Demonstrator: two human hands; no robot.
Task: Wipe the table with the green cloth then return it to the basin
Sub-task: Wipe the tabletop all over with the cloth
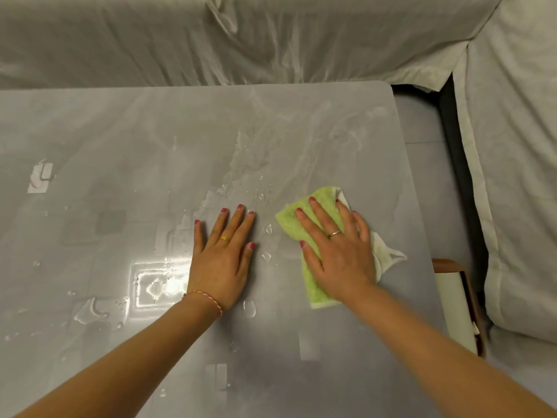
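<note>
1. Head view, nearest: 2 bare forearms reach forward over the grey table (346, 140), which is glossy and wet, with water drops (249, 307) and streaks scattered between and ahead of the hands.
2. Left hand (221, 254) lies palm down on the bare tabletop, fingers straight and slightly spread, gripping nothing; it wears a gold ring (224, 238) and a braided bracelet (205, 298) at the wrist.
3. Right hand (337, 251) lies flat on the green cloth (294, 224), fingers straight and spread, pressing it to the table without curling round it; a silver ring (335, 233) sits on 1 finger.
4. Green cloth is folded and spread on the right part of the table, just beside the left hand but not touching it; its white underside shows past the right hand's outer edge.
5. Beyond the table's right edge stands a white object with a brown frame (458, 303).
6. Farthest back, crumpled white sheeting (271, 37) covers the background and the right side.
</note>
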